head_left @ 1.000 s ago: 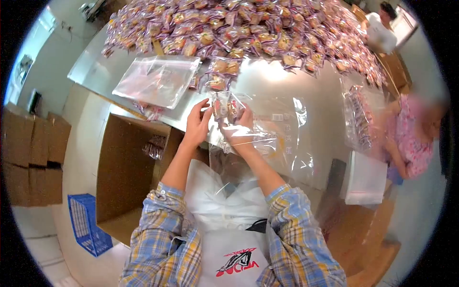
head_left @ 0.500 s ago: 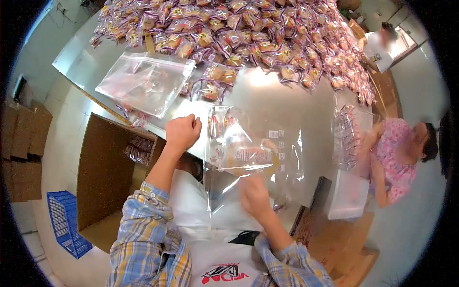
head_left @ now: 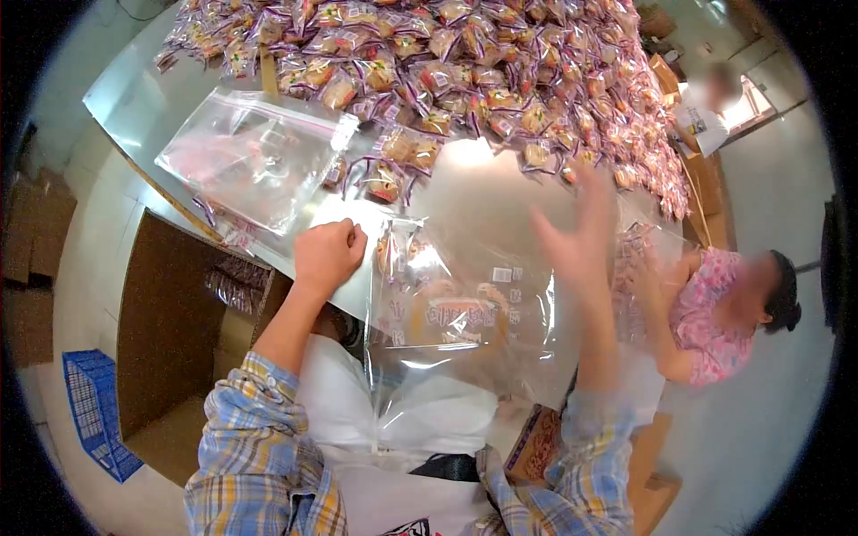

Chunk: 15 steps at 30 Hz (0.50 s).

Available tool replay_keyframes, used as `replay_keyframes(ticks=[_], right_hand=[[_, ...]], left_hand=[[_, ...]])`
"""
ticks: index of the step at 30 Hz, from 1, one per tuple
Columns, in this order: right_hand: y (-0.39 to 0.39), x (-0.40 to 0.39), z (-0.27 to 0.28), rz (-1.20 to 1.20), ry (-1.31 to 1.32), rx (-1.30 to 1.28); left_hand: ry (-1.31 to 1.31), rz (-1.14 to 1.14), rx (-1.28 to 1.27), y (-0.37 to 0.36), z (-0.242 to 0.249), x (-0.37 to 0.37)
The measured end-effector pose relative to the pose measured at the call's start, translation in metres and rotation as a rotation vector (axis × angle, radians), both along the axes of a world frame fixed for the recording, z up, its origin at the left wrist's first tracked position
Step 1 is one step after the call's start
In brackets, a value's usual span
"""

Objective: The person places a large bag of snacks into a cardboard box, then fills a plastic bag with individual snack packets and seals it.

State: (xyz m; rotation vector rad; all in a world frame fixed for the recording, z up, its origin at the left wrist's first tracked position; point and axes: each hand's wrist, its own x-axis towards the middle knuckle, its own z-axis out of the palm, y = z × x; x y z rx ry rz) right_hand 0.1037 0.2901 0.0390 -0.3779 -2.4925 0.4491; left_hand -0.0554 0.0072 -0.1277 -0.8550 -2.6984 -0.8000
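A large clear plastic bag with printed lettering lies over the table's front edge and hangs toward my lap. Two or so small wrapped snacks show at its upper left. My left hand is curled into a fist on the table edge, just left of this bag, and nothing shows in it. To the bag's right, my right hand is raised over the table, blurred, its fingers spread and empty. Farther back, a stack of clear zip bags lies at the left, beside some loose wrapped snacks.
A large heap of wrapped snacks covers the back of the metal table. An open cardboard box stands at the left, with a blue crate beyond. A co-worker in a pink top works at the right; another person is behind.
My right hand has gone from the bag's lower part up and to the right, and its fingers have opened. The bag lies flatter. My left hand remains a fist.
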Motion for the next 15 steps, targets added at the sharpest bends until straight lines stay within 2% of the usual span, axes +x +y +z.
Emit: replay_keyframes(ticks=[1,3,5,9,12,15], right_hand=[[0.011,-0.036,0.004,-0.010,-0.059,0.140],[0.062,-0.105,-0.041,-0.021,-0.029,0.108],[0.099,-0.153,-0.070,-0.100,-0.164,0.091],[0.111,-0.213,-0.080,-0.250,-0.408,0.119],[0.119,-0.240,-0.085,-0.297,-0.514,-0.033],[0.147,-0.268,-0.107,-0.281,-0.802,-0.059]], left_hand=[[-0.007,-0.001,0.011,0.000,0.001,0.000],[0.006,-0.005,0.019,0.001,0.003,0.000],[0.000,0.007,0.019,0.003,0.004,0.000],[0.011,0.020,0.059,0.002,0.000,-0.004],[0.002,0.021,0.048,0.004,0.003,-0.003],[-0.034,0.020,0.076,0.004,0.002,-0.006]])
